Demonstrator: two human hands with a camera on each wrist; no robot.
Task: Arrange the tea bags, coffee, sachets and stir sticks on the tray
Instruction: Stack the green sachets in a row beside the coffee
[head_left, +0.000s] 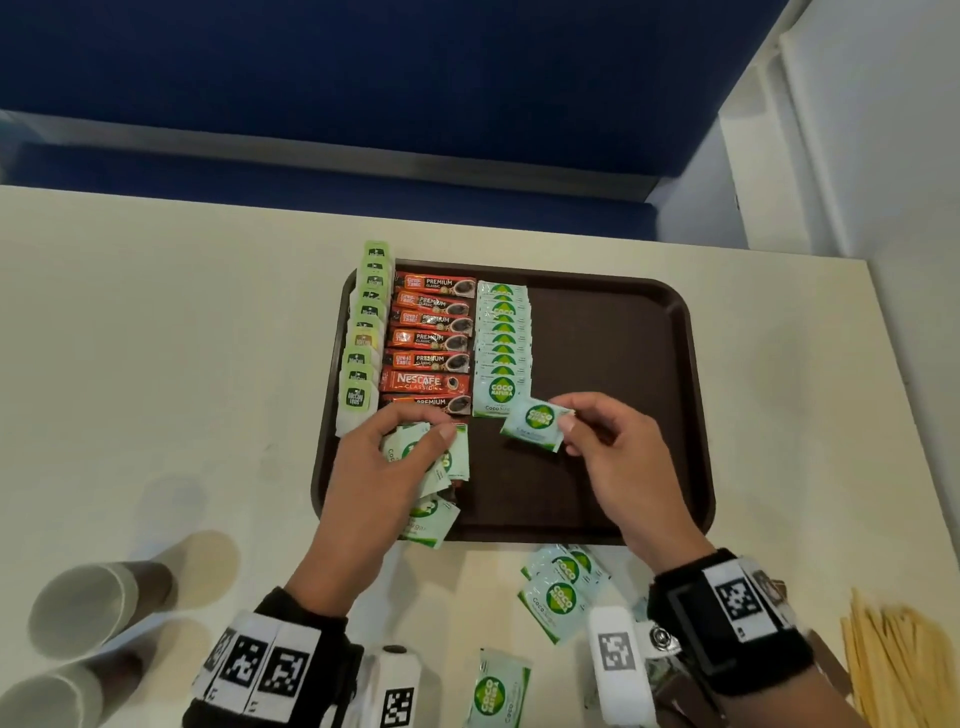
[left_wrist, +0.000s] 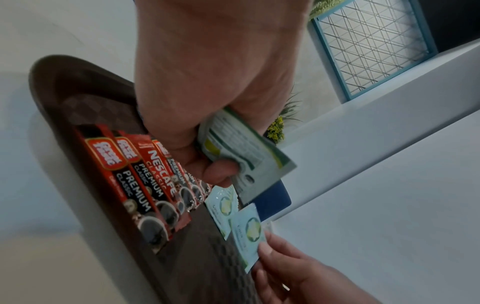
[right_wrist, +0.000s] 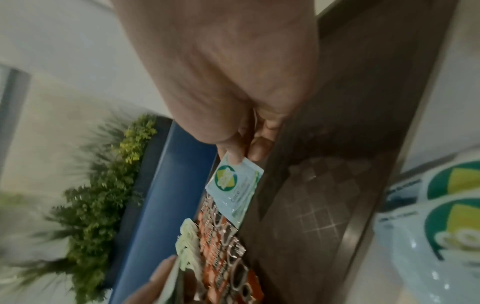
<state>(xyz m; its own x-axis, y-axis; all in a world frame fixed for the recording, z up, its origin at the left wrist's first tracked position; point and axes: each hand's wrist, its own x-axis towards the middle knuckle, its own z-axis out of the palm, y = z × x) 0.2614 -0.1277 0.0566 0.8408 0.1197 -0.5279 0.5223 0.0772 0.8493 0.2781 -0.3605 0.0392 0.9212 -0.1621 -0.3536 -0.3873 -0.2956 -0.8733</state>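
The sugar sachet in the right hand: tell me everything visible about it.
The sugar sachet is a small, flat, pale blue-white packet with a round green-and-yellow Coco logo, apparently glossy film. It looks sealed and intact. The right hand pinches its right edge between thumb and fingers, holding it tilted just above the brown tray, close to the near end of the sachet row.

Count per kind: one brown tray (head_left: 649, 312); seven visible coffee sticks (head_left: 431, 340) in a column, six Great Taste and one Nescafe. The tea bags (head_left: 363, 332) number about ten and the overlapped sugar sachets (head_left: 503, 343) to the right about nine; exact totals cannot be resolved. Off the tray: two paper cups (head_left: 88, 608) near left, at least four loose sachets (head_left: 558, 592) at the near edge, and one bundle of stir sticks (head_left: 898, 660), uncountable.
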